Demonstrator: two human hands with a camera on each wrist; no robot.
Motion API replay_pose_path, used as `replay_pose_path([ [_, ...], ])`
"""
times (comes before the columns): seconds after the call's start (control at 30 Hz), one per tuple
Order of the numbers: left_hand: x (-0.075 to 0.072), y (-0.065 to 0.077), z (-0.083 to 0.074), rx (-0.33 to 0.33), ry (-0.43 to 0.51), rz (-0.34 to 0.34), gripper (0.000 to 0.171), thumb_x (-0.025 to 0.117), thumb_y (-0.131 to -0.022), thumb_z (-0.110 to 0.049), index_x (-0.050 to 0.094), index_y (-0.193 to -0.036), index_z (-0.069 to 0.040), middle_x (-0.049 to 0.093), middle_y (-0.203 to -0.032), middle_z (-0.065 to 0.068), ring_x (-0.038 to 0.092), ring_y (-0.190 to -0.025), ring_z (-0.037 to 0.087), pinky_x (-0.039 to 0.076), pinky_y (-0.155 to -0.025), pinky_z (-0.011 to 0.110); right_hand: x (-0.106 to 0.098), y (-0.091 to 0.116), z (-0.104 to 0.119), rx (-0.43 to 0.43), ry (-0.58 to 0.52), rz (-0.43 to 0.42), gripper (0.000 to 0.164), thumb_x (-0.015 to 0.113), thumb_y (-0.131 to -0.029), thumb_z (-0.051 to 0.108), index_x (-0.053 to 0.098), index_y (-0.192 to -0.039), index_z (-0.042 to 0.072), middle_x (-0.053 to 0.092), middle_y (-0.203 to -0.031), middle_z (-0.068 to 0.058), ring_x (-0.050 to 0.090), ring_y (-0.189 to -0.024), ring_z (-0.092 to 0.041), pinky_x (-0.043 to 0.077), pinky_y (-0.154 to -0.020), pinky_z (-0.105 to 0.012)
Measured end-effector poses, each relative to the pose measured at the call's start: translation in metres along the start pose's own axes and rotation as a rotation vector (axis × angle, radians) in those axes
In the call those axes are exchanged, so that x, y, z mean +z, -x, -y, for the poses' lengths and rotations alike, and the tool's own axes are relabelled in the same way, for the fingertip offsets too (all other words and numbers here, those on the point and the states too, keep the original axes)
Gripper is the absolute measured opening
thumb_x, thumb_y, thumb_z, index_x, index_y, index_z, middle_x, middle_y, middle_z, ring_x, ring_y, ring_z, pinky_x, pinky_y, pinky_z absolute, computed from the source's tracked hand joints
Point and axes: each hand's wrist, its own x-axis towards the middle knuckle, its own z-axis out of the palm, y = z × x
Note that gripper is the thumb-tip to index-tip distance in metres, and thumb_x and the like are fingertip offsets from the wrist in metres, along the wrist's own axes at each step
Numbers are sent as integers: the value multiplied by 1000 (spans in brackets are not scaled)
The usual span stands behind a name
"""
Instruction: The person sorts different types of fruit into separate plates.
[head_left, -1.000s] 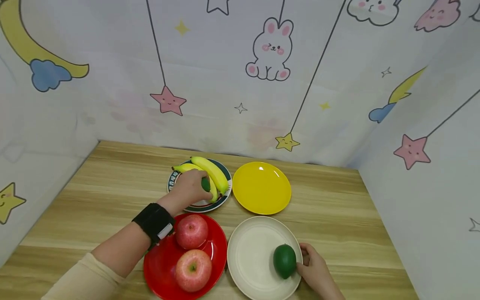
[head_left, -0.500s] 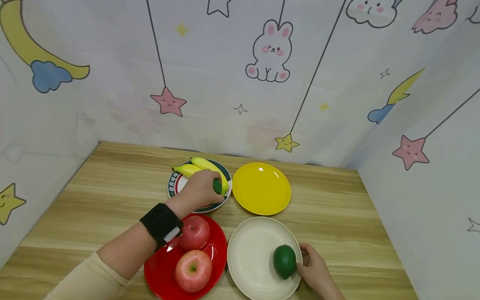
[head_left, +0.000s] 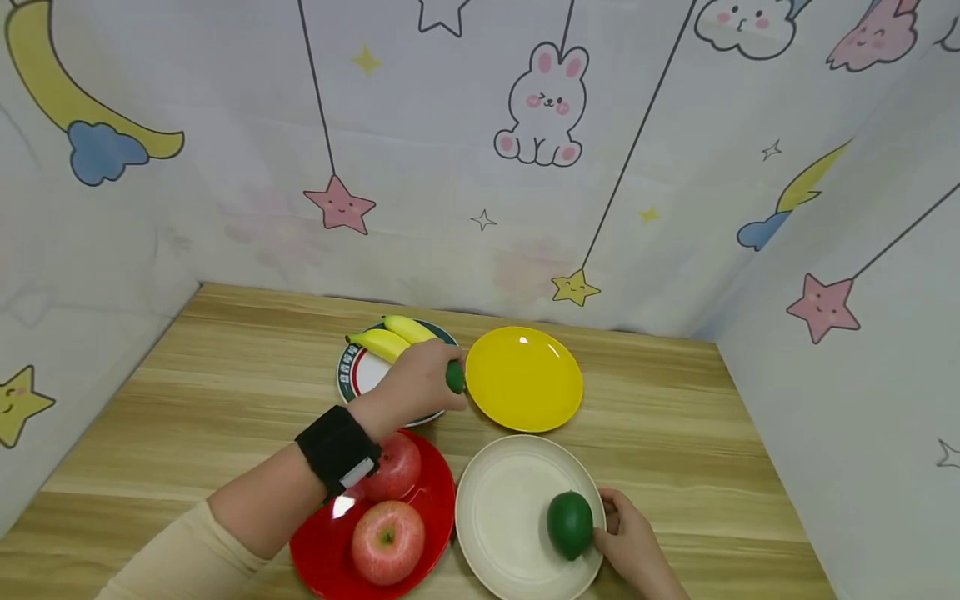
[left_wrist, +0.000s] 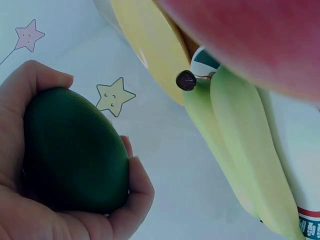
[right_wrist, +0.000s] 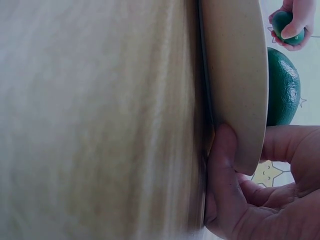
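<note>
My left hand (head_left: 420, 379) grips a dark green avocado (left_wrist: 75, 150), with fingers and thumb curled around it. In the head view it hovers over the right side of the patterned plate (head_left: 348, 379), close to the yellow plate's (head_left: 523, 379) left rim. Two bananas (head_left: 382, 342) lie on the patterned plate, partly hidden by that hand. My right hand (head_left: 633, 537) pinches the right rim of a cream plate (head_left: 498, 517), thumb on one side and fingers beneath. A second avocado (head_left: 570, 525) rests on the cream plate beside the thumb.
A red plate (head_left: 322, 554) stands front left with two apples on it, the front apple (head_left: 387, 542) and a rear one (head_left: 397, 468) partly behind my left wristband. Wooden table surface (head_left: 675, 417) runs to the right. Printed cloth walls (head_left: 420, 250) enclose the back and sides.
My left hand has moved right with the avocado, from over the bananas toward the yellow plate, uncovering more of the patterned plate's left side. The right hand stays on the cream plate's rim.
</note>
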Motion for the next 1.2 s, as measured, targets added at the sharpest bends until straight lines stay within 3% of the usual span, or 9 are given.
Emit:
replay_pose_path([
  [0.4, 1, 0, -17, 22, -44, -1, 37, 83, -63, -25, 62, -92, -15, 55, -84, -2, 50, -79, 17, 49, -66, 24, 0, -1, -2, -26, 7, 6, 50, 59, -72, -13, 49, -121, -10, 61, -101, -16, 59, -81, -17, 53, -63, -25],
  [0.63, 8, -2, -21, 62, -24, 16, 38, 83, -64, -25, 61, -93, -14, 55, -84, -1, 50, -78, 17, 49, -64, 23, 1, -1, -3, -24, -9, -1, 49, 58, -72, -14, 49, -121, -11, 61, -100, -16, 60, -80, -18, 54, -63, -26],
  [0.9, 14, -1, -24, 46, -41, 48, 37, 83, -65, -25, 62, -93, -14, 55, -86, -1, 50, -80, 17, 49, -65, 24, 1, -1, -3, -24, -8, 6, 50, 58, -72, -13, 49, -121, -11, 61, -102, -17, 61, -82, -19, 55, -64, -27],
  [1.2, 24, -4, -34, 84, -79, 82, 39, 83, -66, -27, 63, -97, -14, 56, -86, -1, 50, -81, 17, 49, -68, 25, -1, 0, 0, -13, 14, 4, 51, 59, -72, -12, 49, -122, -11, 61, -101, -16, 61, -82, -19, 54, -64, -27],
])
